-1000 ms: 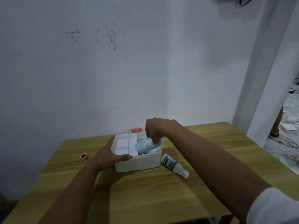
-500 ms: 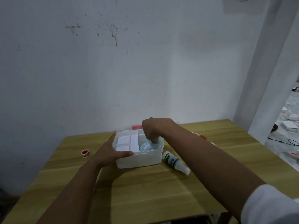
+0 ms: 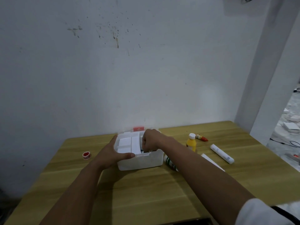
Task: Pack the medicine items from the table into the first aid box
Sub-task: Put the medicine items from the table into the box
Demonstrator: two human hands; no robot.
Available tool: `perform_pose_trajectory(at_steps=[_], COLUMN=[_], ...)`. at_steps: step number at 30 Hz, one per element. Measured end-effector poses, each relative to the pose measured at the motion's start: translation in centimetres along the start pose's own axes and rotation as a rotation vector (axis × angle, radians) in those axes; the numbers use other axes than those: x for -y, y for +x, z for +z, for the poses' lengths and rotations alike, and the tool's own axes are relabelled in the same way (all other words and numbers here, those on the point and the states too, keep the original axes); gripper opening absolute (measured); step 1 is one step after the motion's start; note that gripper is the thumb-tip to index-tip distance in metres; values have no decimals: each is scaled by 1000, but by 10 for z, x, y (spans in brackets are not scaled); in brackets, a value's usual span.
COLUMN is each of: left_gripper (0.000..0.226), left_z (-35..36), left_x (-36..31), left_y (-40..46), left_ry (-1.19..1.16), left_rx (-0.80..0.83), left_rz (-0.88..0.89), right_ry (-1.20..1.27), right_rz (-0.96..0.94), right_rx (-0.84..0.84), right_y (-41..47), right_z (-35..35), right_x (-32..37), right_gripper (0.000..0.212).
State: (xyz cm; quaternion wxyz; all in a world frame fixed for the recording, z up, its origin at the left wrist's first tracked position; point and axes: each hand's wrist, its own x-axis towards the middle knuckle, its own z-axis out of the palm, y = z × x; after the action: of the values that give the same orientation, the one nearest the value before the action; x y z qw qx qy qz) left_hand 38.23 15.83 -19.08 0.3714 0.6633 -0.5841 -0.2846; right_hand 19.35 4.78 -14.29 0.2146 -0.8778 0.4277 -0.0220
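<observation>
White plastic, the box (image 3: 140,160) sits open on the wooden table (image 3: 154,192), close to the wall. My left hand (image 3: 112,154) clasps the box's left side, thumb hooked over its front rim. My right hand (image 3: 150,141) is curled down into the box's right compartment; whether its fingers grip anything in there I cannot tell. Just right of the box lies a white bottle with a green label (image 3: 170,163), partly under my right forearm. Further right of the box stand a yellow bottle (image 3: 191,142), and beyond it lie a small red-tipped tube (image 3: 201,138) and a white roll (image 3: 222,154). Left of the box, well apart, sits a red tape roll (image 3: 86,155).
</observation>
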Motion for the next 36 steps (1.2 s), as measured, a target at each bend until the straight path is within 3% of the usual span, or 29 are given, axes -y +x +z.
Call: perform_pose_trajectory(at_steps=[4,6,11,16,20,25,31,36], left_gripper=[121,118,117,113,110,110,109,109], left_z=[0,-1,-3,-2,-1,0,1,2], left_x=[1,2,3,3,2,3,5,4], left_y=[1,1,1,1,0,-1,1,0], left_ry=[6,-5,-7,-5,-21,-36,-33,-28], left_rx=[4,3,16,9,7,-4,-15,-20], left_rz=[-8,-4,-7,-8,5,19,5,7], right_ry=[144,205,-20,-333,-269,-131,-56,-63], right_rz=[30,25,-16,291,364,285,77,-31], right_rx=[7,-74,-302,-78,-23,-131,-350,-327], right_y=[-9,-17,-32,-55,-64,-58,-52,-36], right_z=[-13,-28,-77,-98,-88,-98,-133,-122], right_x=[-10,-18,-55,-86,-101,-97,-44,-8], right_gripper=[14,14,20,36,24,9,16,22])
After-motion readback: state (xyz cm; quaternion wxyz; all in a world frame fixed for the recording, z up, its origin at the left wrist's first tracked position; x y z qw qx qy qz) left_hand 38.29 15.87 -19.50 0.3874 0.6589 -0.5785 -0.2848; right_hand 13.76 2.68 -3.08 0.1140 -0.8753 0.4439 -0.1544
